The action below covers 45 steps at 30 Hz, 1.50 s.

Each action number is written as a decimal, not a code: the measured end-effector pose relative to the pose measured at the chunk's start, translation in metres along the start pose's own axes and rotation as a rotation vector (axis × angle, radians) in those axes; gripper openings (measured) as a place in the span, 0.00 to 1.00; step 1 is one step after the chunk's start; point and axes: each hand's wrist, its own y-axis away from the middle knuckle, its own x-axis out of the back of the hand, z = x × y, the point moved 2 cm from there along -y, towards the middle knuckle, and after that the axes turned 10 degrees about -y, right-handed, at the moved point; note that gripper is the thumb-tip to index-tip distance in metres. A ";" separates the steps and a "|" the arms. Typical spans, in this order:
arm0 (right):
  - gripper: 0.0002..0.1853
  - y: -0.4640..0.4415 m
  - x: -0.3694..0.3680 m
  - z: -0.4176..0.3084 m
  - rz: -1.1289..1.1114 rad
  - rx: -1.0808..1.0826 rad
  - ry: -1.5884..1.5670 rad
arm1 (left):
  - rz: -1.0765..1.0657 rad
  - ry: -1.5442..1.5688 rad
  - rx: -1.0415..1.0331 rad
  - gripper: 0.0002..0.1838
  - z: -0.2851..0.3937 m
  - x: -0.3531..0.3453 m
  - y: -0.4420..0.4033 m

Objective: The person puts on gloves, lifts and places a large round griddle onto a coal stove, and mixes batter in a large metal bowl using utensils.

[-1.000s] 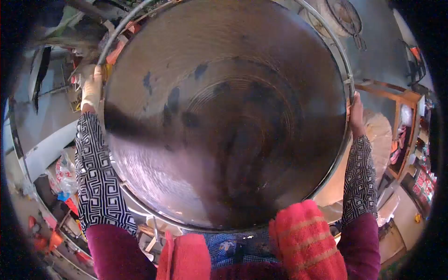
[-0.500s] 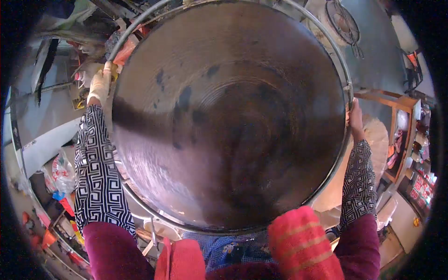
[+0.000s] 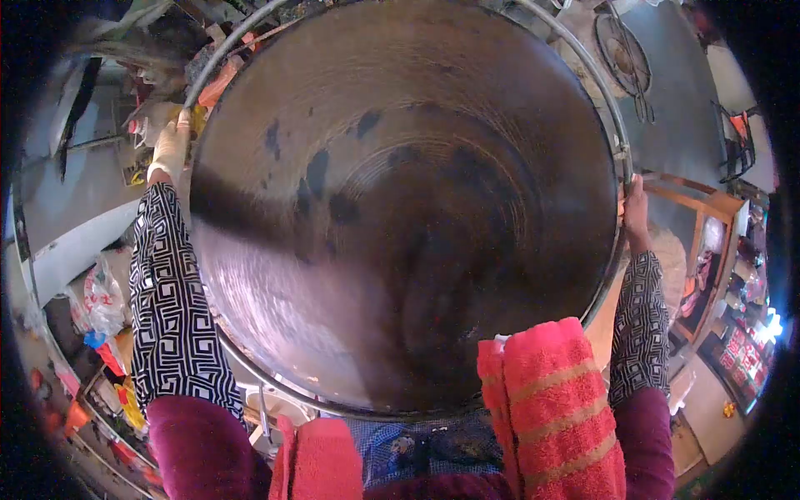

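A very large round pan (image 3: 400, 208) of dark brown metal fills the middle of the view, its inner face with concentric marks turned toward me. A grey tubular metal ring (image 3: 583, 60) runs around its edge. My left hand (image 3: 172, 143), in a pale glove, is closed around the ring on the left side. My right hand (image 3: 636, 207) is bare and grips the ring on the right, its fingers partly hidden behind. A red towel (image 3: 554, 408) with tan stripes hangs at my chest and overlaps the pan's lower edge.
On the right stands a wooden cabinet frame (image 3: 708, 200) with packets beyond it. A wire strainer (image 3: 623, 54) lies at the upper right. Clear plastic bags (image 3: 102, 296) and colourful odds and ends lie at the left. A pale basin (image 3: 287, 408) shows below the pan.
The pan, with both hands on its ring, has shifted slightly left in view. The red towel's right end has swung up and covers more of the pan's lower edge.
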 end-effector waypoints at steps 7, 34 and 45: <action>0.29 -0.010 0.016 0.053 0.048 -0.092 0.111 | 0.041 -0.134 -0.133 0.37 0.041 0.020 0.024; 0.25 0.382 -0.009 0.159 0.105 -0.684 -1.036 | 0.012 1.140 0.809 0.31 -0.174 -0.134 0.500; 0.32 0.389 0.022 0.036 0.280 -0.856 -0.917 | -0.124 1.444 0.998 0.28 -0.157 -0.076 0.525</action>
